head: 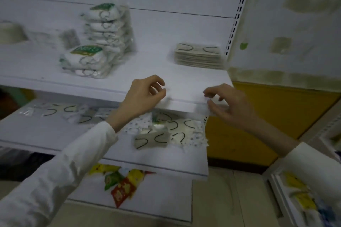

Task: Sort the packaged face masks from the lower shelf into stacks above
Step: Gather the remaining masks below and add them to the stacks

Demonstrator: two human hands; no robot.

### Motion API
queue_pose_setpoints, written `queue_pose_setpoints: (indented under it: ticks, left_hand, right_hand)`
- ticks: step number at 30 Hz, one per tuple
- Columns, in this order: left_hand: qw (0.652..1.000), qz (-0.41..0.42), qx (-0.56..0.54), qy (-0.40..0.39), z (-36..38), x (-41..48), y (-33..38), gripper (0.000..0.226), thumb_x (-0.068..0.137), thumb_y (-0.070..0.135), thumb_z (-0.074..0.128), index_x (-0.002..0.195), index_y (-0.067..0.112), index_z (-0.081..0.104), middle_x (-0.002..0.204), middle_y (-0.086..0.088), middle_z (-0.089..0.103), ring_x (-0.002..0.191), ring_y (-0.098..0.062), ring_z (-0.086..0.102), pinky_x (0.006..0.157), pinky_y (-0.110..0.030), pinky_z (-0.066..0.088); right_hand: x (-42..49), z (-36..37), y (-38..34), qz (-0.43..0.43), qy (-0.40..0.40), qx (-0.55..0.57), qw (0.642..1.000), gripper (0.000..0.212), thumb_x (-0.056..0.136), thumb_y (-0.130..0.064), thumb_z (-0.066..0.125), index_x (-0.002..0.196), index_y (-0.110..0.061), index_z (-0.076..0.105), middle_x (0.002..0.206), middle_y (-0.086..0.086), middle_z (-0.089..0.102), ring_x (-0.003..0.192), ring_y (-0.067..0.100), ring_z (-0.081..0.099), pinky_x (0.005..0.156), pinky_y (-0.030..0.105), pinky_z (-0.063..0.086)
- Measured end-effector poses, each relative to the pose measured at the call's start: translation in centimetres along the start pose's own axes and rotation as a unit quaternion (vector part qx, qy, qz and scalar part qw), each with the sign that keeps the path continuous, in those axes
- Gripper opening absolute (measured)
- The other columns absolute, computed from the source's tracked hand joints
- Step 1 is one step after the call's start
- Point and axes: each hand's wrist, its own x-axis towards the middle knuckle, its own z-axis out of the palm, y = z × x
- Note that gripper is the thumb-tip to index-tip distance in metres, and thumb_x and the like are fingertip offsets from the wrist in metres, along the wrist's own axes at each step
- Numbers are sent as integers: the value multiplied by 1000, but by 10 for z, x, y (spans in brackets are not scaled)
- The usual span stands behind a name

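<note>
Masks [151, 141] at the right end of the lower shelf [55, 134] look light, floppy, slick, best pinched by an edge; left hand [142, 94] hangs loosely curled, empty, right hand [228, 105] unclear.

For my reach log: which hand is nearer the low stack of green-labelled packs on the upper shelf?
Left. The left hand is right of the low stack, at the shelf edge; the right hand is farther right.

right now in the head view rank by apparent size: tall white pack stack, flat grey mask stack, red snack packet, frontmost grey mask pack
1. tall white pack stack
2. flat grey mask stack
3. frontmost grey mask pack and red snack packet look alike; they lie on different shelves, so unranked
</note>
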Motion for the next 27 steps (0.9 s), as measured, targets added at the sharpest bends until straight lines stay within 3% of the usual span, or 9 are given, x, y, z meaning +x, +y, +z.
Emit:
queue_pose_setpoints:
  ticks: [4, 7, 11, 16, 18, 21, 22, 24, 27]
  left_hand:
    - [998, -22, -58, 14, -7, -57, -31, 5, 85, 18, 65, 89, 15, 66, 73, 6, 67, 62, -8, 63, 60, -20, 53]
    - [995, -86, -51, -14, 2, -81, -75, 3, 83, 21, 67, 85, 22, 64, 75, 4, 67, 62, -11, 63, 60, -26, 55]
    - [983, -178, -19, -40, 19, -101, -149, 17, 84, 8, 64, 76, 24, 61, 72, 0, 68, 59, -9, 63, 57, -19, 50]
    - [962, -244, 43, -117, 40, -116, -243, 15, 84, 9, 65, 79, 23, 60, 72, 8, 65, 60, 0, 62, 53, -3, 38]
    - [957, -250, 53, -140, 49, -113, -273, 14, 85, 7, 64, 80, 20, 60, 70, 10, 61, 60, 3, 59, 53, -1, 37]
    - [955, -236, 78, -163, 61, -104, -310, 12, 85, 7, 63, 82, 18, 60, 71, 6, 60, 59, 4, 53, 58, -4, 37]
    - [954, -232, 84, -169, 65, -101, -319, 10, 85, 7, 63, 83, 17, 62, 73, 5, 61, 59, 2, 54, 61, -10, 40]
    - [954, -224, 89, -181, 73, -97, -333, 6, 84, 6, 62, 86, 11, 65, 76, 0, 65, 63, -8, 57, 67, -21, 45]
    - [956, -208, 84, -189, 84, -97, -343, 7, 84, 5, 62, 88, 8, 67, 77, -4, 68, 70, -18, 62, 70, -25, 48]
  right_hand:
    - [-44, 33, -22, -75, -64, 20, 995, 22, 92, -18, 52, 99, -6, 69, 81, 2, 67, 69, 13, 60, 53, 24, 47]
    - [-67, 79, -20, -58, -154, 28, 986, 16, 88, -16, 57, 93, -12, 71, 74, -3, 66, 62, 9, 58, 46, 24, 46]
    - [-84, 157, 0, 132, -228, 100, 959, 17, 83, -20, 58, 90, -16, 72, 75, -7, 69, 59, 6, 60, 52, 21, 49]
    - [-92, 268, 28, 405, -291, 134, 857, 16, 90, -11, 59, 95, -6, 74, 96, 6, 73, 87, 19, 67, 84, 32, 53]
    - [-92, 310, 39, 513, -297, 118, 797, 22, 93, -13, 54, 94, -2, 73, 96, 10, 72, 90, 24, 67, 81, 28, 53]
    - [-87, 363, 47, 611, -290, 71, 733, 33, 93, -13, 45, 67, 0, 59, 75, 11, 61, 73, 24, 61, 68, 24, 48]
    - [-83, 378, 46, 635, -277, 54, 719, 31, 94, -18, 44, 71, -3, 58, 78, 9, 59, 77, 24, 60, 74, 25, 48]
    - [-74, 407, 41, 680, -241, 24, 692, 34, 95, -32, 43, 101, -5, 63, 105, 9, 61, 100, 28, 58, 85, 30, 43]
    - [-57, 440, 34, 732, -176, -23, 658, 53, 92, -45, 47, 127, -4, 47, 130, 12, 46, 119, 30, 45, 99, 36, 34]
